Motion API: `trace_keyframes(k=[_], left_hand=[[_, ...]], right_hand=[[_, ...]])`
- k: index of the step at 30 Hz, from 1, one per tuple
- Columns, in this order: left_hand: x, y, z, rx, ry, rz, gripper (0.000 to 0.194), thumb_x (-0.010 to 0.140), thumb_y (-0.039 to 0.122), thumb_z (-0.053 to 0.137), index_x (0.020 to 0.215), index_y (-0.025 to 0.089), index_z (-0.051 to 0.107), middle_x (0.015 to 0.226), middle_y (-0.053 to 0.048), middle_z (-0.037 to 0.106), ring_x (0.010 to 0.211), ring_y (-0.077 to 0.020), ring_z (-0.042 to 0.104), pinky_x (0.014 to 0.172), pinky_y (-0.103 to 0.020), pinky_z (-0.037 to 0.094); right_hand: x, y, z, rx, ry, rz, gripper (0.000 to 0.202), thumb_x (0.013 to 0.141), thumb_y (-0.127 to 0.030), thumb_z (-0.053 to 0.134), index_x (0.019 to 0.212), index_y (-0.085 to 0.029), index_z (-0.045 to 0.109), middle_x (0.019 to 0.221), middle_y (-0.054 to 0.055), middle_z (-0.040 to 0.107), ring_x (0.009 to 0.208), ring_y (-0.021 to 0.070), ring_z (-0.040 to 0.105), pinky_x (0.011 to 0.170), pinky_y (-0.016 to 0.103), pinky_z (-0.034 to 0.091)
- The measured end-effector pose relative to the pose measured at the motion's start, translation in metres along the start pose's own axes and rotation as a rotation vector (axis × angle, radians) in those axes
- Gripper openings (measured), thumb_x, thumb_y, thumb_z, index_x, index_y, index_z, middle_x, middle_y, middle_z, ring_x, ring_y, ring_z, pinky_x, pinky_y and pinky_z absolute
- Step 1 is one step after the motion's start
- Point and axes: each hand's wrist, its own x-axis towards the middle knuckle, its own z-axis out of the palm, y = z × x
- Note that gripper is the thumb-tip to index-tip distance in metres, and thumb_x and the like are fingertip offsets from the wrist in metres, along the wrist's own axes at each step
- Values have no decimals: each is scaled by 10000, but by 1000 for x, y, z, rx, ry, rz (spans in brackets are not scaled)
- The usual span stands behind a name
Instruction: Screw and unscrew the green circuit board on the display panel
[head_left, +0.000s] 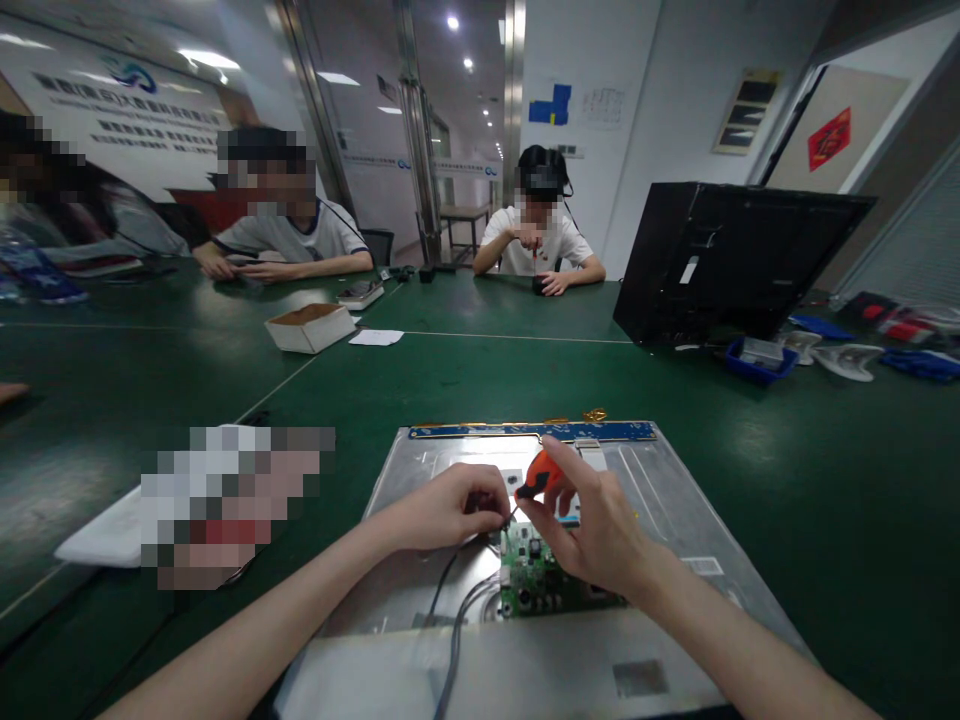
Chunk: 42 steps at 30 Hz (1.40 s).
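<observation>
A flat metal display panel (660, 500) lies on the table in front of me, with a green circuit board (536, 575) on its back. My right hand (600, 510) is closed round the orange-and-black handle of a screwdriver (541, 474). Its thin shaft slants down and left toward the board's upper left edge. There my left hand (469, 505) pinches with thumb and fingers beside the tip; whether it grips the shaft, a wire or a small part is hidden. Dark cables (456, 640) run from the board toward the front edge. A blue circuit strip (495, 432) lines the panel's far edge.
On the green table (465, 375) stand an open white box (311, 328), a black monitor (735, 265) and a blue tray (759, 360). A white, partly blurred package (112, 525) lies at left. Across the table a person (544, 230) handles a tool; others sit at left.
</observation>
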Motion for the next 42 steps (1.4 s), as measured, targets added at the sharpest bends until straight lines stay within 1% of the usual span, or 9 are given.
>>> trace_keyframes(k=[3, 6, 11, 14, 20, 23, 30, 36, 42], left_hand=[[0, 0, 1, -3, 6, 3, 164, 892, 281, 590, 984, 177, 677, 913, -46, 648, 819, -184, 579, 742, -294, 472], [0, -1, 1, -12, 9, -1, 158, 892, 279, 590, 975, 174, 674, 908, -47, 649, 809, -182, 582, 739, -296, 474], [0, 0, 0, -20, -3, -5, 154, 871, 274, 608, 972, 177, 675, 912, -45, 652, 828, -189, 586, 756, -304, 478], [0, 0, -1, -13, -7, -11, 156, 866, 273, 612, 976, 181, 674, 913, -43, 651, 832, -189, 582, 759, -304, 477], [0, -3, 1, -5, 12, -20, 103, 846, 222, 596, 908, 167, 657, 859, -30, 626, 760, -169, 557, 692, -281, 457], [0, -3, 1, 1, 9, -33, 144, 844, 199, 583, 966, 170, 652, 811, -12, 607, 714, -155, 538, 652, -264, 442], [0, 2, 0, 1, -3, -24, 166, 835, 180, 590, 982, 165, 667, 904, -42, 641, 787, -177, 561, 719, -290, 457], [-1, -3, 1, -8, 0, -20, 138, 853, 217, 599, 961, 165, 667, 892, -42, 643, 796, -180, 565, 733, -295, 464], [0, 0, 0, -9, -5, -6, 142, 863, 228, 593, 968, 173, 670, 891, -41, 637, 786, -178, 564, 710, -289, 455]], right_hand=[[0, 2, 0, 11, 1, -12, 589, 933, -238, 526, 1453, -261, 249, 813, -4, 645, 543, 114, 564, 478, 254, 445], [-1, 3, 0, 14, -12, -16, 601, 934, -244, 524, 1461, -255, 235, 835, 4, 651, 546, 113, 561, 482, 258, 446], [-1, -1, -1, 14, -36, 1, 638, 929, -180, 474, 1492, -207, 175, 896, 47, 687, 561, 127, 591, 491, 276, 463], [-1, -2, -1, 15, -35, 18, 645, 921, -165, 473, 1492, -199, 177, 876, 43, 692, 555, 130, 602, 503, 282, 477], [2, 0, 0, 8, -7, 9, 610, 932, -205, 496, 1473, -246, 216, 834, 5, 667, 531, 111, 574, 475, 253, 446], [2, 1, -1, 4, -8, -12, 615, 938, -215, 499, 1476, -258, 205, 817, -4, 654, 530, 110, 558, 476, 254, 440], [-1, 1, 0, 23, -40, -6, 651, 922, -180, 480, 1497, -206, 177, 867, 34, 669, 583, 132, 589, 491, 269, 459], [0, 0, -1, 23, -32, -16, 650, 917, -163, 480, 1495, -210, 186, 860, 27, 684, 562, 128, 585, 508, 270, 476], [0, 0, 1, -7, 15, -20, 611, 932, -207, 501, 1470, -238, 211, 814, 5, 662, 522, 121, 572, 468, 257, 445]])
